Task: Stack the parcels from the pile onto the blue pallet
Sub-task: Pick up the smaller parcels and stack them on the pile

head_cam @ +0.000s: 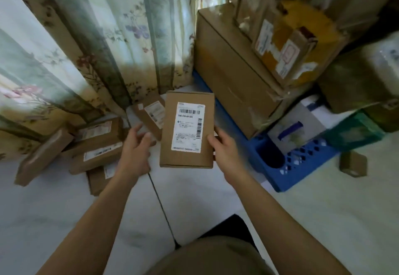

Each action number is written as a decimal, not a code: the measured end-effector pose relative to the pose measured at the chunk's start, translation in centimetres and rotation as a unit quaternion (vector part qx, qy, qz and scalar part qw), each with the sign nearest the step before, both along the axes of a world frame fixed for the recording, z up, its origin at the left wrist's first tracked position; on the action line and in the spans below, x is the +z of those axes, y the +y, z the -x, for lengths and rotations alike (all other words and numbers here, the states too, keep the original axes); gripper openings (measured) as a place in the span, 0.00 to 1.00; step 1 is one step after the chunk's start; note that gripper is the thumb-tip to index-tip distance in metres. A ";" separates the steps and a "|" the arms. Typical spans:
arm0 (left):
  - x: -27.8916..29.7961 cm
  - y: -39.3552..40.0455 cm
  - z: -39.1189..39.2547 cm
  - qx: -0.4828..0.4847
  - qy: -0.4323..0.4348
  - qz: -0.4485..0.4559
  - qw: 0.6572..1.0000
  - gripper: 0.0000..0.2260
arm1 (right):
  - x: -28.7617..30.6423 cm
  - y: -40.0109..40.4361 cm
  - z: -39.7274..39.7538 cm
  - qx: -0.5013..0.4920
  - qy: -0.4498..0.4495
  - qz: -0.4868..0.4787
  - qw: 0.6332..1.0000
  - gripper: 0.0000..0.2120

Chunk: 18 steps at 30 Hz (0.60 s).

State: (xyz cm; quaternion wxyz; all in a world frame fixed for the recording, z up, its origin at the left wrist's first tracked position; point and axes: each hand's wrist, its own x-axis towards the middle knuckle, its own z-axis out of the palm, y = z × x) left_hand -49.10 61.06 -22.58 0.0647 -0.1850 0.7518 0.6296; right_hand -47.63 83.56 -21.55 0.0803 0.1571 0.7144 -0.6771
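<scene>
Nearest, the right hand (222, 147) gripped the right edge of a labelled parcel (187, 132), thumb on its top face, holding it clear of the floor. The left hand (138, 143) hung just left of it, fingers loosely spread, touching nothing that could be made out. Beyond the left hand, the pile (90, 145) still held about half a dozen flat parcels on the floor by the curtain (86, 37). To the right and farther off, the blue pallet (287, 166) already carried a large carton (233, 67) and several stacked boxes. The job looked well under way, with the held parcel and the pile still to go.
</scene>
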 end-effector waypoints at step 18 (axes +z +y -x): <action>12.8 17.6 -6.1 -0.083 0.194 -0.192 0.958 0.12 | 11.2 13.9 -19.1 -0.245 0.173 -0.015 0.954 0.18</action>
